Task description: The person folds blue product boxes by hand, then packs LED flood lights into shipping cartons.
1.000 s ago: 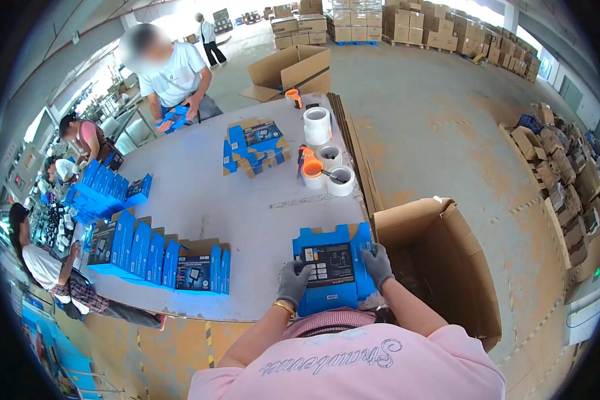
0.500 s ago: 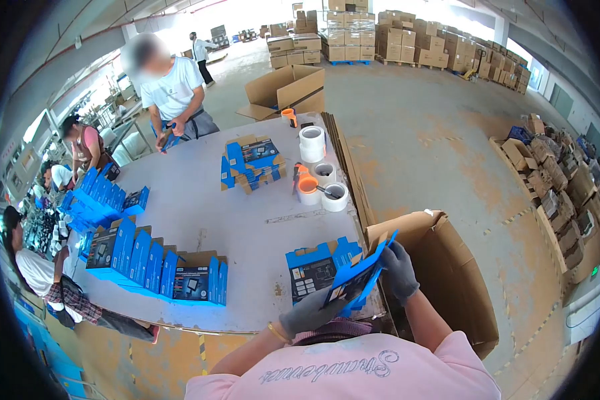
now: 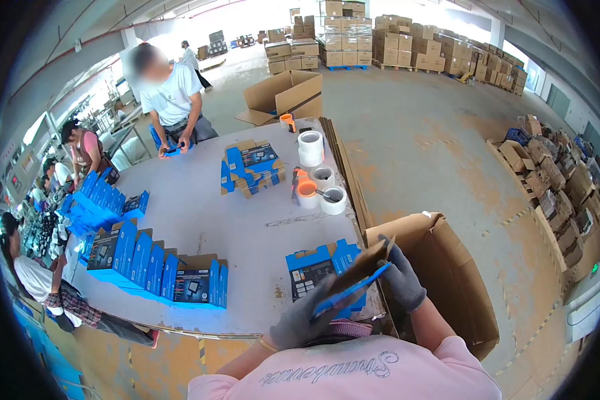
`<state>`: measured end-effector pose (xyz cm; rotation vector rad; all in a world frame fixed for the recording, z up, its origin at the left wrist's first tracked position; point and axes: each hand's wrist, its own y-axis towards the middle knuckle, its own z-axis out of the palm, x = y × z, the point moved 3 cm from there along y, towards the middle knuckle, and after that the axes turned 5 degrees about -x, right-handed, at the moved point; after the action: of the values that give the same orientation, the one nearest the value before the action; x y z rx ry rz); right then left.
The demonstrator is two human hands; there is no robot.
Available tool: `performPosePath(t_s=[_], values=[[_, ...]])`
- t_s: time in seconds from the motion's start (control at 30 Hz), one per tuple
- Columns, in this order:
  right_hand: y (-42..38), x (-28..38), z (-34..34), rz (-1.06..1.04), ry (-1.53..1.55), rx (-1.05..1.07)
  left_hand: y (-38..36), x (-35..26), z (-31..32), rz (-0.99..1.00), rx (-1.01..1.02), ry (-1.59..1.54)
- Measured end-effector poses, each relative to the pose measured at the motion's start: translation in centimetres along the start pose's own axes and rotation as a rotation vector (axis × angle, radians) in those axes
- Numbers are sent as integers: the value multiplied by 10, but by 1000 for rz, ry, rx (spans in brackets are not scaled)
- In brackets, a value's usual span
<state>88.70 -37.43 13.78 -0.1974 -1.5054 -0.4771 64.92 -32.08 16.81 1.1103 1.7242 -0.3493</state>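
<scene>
Blue carton (image 3: 367, 264) is in the air between two gloved hands, above the near right corner of the table (image 3: 247, 233), partly over the flat cartons (image 3: 309, 272) that lie there. The right hand (image 3: 405, 280) is bent around the upper right end of it, and this grasp looks firm. The left hand (image 3: 301, 320) is at the lower left end; it is blurred, but its fingers seem to hold the side, though I cannot tell how tightly. What is changed just now is the face which we see: half a second ago the dark printed panel is visible, and now mostly brown inner board shows, with a blue strip below. I judge from this that the carton is in the course of being turned or opened out, but how far it is unfolded I cannot tell. Compared with the first frame, the difference is larger: there both hands rest at the sides of a flat carton on the table, and now one is lifted away from the others. The large brown box (image 3: 440, 253) stands in the same place beside the right edge. Standing blue boxes (image 3: 139, 262) near the left edge and tape rolls (image 3: 311, 150) near the right edge also look unmoved. Across the table, a co-worker (image 3: 170, 97) now holds a blue piece (image 3: 173, 152) lower, close to the far left edge.
</scene>
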Motion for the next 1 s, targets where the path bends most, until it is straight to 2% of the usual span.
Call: performPosePath(t_s=[0.03, 0.13, 0.2, 0.27, 0.3, 0.33, 0.43, 0.5, 0.53, 0.63, 0.7, 0.8, 0.9, 0.93, 1.0], values=[[1, -1, 4, 62, 24, 6, -1, -4, 0, 12, 48, 21], [-1, 10, 9, 261, 110, 71, -2, -11, 4, -52, 12, -155], [-9, 32, 12, 397, 201, 179, 3, -9, -9, -64, -188, -336], [-16, 35, 18, 339, 126, 379, -1, 21, -17, -80, -352, -484], [-20, 37, 22, 309, 89, 476, -1, 23, -22, -123, -324, -499], [-19, 42, 26, 393, 130, 390, 1, 25, -28, -167, -294, -514], [-6, 66, 30, 143, -386, 332, 1, 19, -28, -218, -308, -474], [-8, 35, 28, 204, 77, 228, -5, 17, -18, -186, -366, -429], [-10, 25, 28, 237, 312, 171, -11, 16, -15, -175, -331, -392], [-19, 32, 34, 288, 65, 116, -21, 19, -9, -186, -226, -347], [-25, 43, 38, 238, -23, 186, -26, 24, -13, -260, -168, -394], [-22, 28, 35, 244, 1, 248, -18, -5, -25, -248, -89, -732], [-19, 24, 35, 276, 16, 266, -1, 18, -50, -22, -89, -185], [-18, 25, 38, 285, 9, 273, 3, 14, -47, -168, -193, -640], [-17, 30, 44, 288, -30, 267, 11, 15, -51, -310, -26, -471]])
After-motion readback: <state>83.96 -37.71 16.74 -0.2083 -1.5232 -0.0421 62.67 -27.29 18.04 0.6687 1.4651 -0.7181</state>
